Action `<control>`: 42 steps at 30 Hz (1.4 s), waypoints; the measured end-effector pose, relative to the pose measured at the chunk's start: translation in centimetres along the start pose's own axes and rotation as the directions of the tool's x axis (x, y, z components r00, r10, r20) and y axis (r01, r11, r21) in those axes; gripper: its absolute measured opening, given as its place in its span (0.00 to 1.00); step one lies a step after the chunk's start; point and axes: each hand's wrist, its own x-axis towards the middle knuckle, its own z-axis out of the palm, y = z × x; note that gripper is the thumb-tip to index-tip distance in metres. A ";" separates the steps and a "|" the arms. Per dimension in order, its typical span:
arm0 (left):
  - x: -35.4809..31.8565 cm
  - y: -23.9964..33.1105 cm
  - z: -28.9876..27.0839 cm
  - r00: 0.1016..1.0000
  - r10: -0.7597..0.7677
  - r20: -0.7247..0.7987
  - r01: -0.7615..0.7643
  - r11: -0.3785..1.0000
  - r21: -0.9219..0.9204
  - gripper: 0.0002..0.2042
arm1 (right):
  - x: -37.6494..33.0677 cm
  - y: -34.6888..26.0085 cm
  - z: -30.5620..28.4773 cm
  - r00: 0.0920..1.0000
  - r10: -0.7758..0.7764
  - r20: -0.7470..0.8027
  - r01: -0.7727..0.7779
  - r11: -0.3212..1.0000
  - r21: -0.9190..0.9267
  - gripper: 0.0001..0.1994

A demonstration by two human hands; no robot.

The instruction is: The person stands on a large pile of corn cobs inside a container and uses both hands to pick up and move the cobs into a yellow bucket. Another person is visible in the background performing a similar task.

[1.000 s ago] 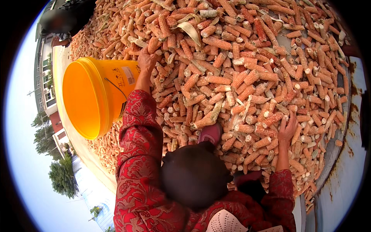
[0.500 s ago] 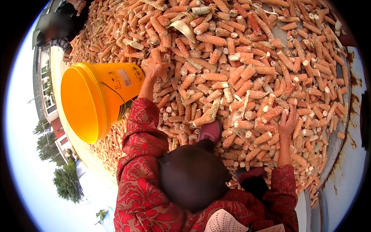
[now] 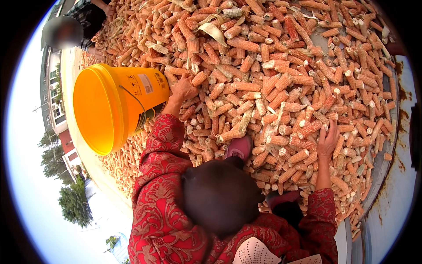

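By my judgement you're far from finished: loose corncobs lie thickly to the right of the yellow bucket, whose contents can't be told. Your left hand, just right of the bucket, appears to grasp one cob by its fingertips. Your right hand, well to the bucket's right, rests on the pile, its grip unclear. Since half a second ago, your left hand has turned farther rightward from the bucket; your right has barely shifted.
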 end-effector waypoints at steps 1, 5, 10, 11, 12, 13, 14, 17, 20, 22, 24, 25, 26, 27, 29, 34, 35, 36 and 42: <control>-0.8 2.8 -2.0 0.992 -0.032 0.120 0.029 0.999 0.024 0.36 | 0.0 0.3 -0.2 1.000 0.005 -0.004 -0.005 1.000 -0.004 0.23; -3.4 4.6 -5.1 0.946 -0.154 0.286 0.209 0.963 -0.172 0.40 | -0.1 0.4 0.1 0.999 0.038 0.015 -0.038 0.999 0.003 0.23; -10.0 -0.5 0.0 0.947 0.123 0.296 -0.063 0.977 -0.203 0.36 | 0.1 -0.1 0.3 1.000 0.016 0.023 -0.017 1.000 0.016 0.23; -11.7 1.5 -0.5 0.888 0.160 0.432 -0.102 0.983 -0.155 0.35 | 0.1 0.2 -0.2 0.999 0.029 0.019 -0.029 1.000 0.007 0.23; -13.0 3.2 -1.4 0.811 0.177 0.557 -0.142 0.984 -0.107 0.34 | 0.0 0.3 -0.3 0.999 0.039 0.018 -0.039 0.999 0.004 0.23; -13.3 2.0 -1.7 0.777 0.114 0.619 0.040 0.973 -0.229 0.34 | 0.0 0.2 0.0 1.000 -0.001 -0.003 0.001 1.000 0.013 0.23; -13.1 0.1 -1.5 0.724 0.074 0.686 0.225 0.914 -0.337 0.34 | 0.0 0.2 0.0 1.000 -0.013 0.002 0.013 1.000 0.013 0.23; -12.4 -1.3 -1.7 0.922 0.052 0.383 0.334 0.394 -0.856 0.24 | 0.0 0.1 -0.1 1.000 -0.017 0.006 0.017 1.000 0.004 0.23; -8.4 -1.3 -2.4 0.939 -0.259 0.226 0.305 0.324 -0.896 0.19 | -0.1 0.1 -0.2 1.000 0.012 0.017 -0.012 1.000 -0.009 0.23; -6.9 -2.4 -0.2 0.939 -0.257 0.229 0.305 0.312 -0.900 0.18 | 0.1 -0.5 0.0 0.999 0.009 0.040 -0.010 1.000 0.016 0.23; -6.0 3.2 0.9 0.951 -0.200 0.234 0.303 0.481 -0.823 0.14 | 0.1 0.5 -0.2 1.000 0.007 0.010 -0.007 1.000 -0.021 0.24; -6.4 3.5 2.8 0.978 -0.207 0.014 0.123 0.527 -0.841 0.13 | 0.0 0.3 0.1 1.000 -0.005 0.009 0.005 1.000 -0.013 0.24; -6.5 3.6 3.4 0.982 -0.180 -0.050 0.058 0.553 -0.831 0.13 | 0.0 0.2 0.1 1.000 -0.010 0.009 0.010 1.000 -0.014 0.24; -6.8 3.7 4.0 0.981 -0.155 -0.114 -0.004 0.577 -0.816 0.14 | 0.0 0.1 0.2 1.000 -0.015 0.011 0.016 1.000 -0.013 0.24; -7.9 2.9 3.6 0.994 -0.090 0.063 0.104 0.596 -0.796 0.17 | 0.1 -0.2 0.4 0.999 -0.035 0.012 0.035 0.999 -0.012 0.24; -17.7 11.6 -11.4 0.853 -0.160 -0.496 -0.373 0.476 -0.796 0.19 | -0.1 0.3 0.3 1.000 -0.022 0.003 0.022 1.000 0.000 0.24; -19.6 12.1 -15.1 0.720 -0.158 -0.676 -0.427 0.666 -0.611 0.19 | -0.1 0.8 0.3 1.000 -0.022 0.007 0.022 1.000 0.002 0.24; -20.8 11.3 -17.7 0.615 -0.224 -0.756 -0.534 0.587 -0.609 0.18 | -0.1 0.7 0.2 1.000 -0.014 0.009 0.014 1.000 0.002 0.24; -23.9 2.2 -29.7 0.190 -0.127 -0.974 -0.459 0.865 -0.202 0.24 | -0.1 0.3 0.2 1.000 -0.012 -0.007 0.012 1.000 -0.008 0.24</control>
